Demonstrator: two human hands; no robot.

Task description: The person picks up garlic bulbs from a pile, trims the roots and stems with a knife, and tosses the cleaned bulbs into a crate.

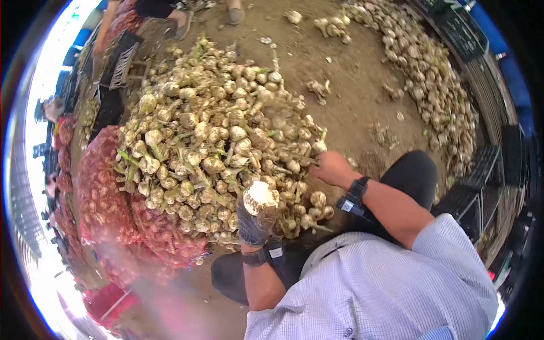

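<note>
My left hand (254,225), in a dark grey glove, is closed around a garlic bulb (261,198) at the near edge of a large garlic heap (198,130). The bulb's top is bright white, and dirt or roots cling below it. To the right, my bare right hand (334,170) is closed beside the heap's right edge. Its fingers are curled together, and what they hold, if anything, is too small to make out. Bulbs with stalks lie close to both hands.
Red mesh sacks of garlic (105,187) stand left of the heap. A second garlic pile (425,73) runs along the right, beside black crates (462,34). Another person's foot (184,25) and arm show at the upper left, near a dark crate (119,59).
</note>
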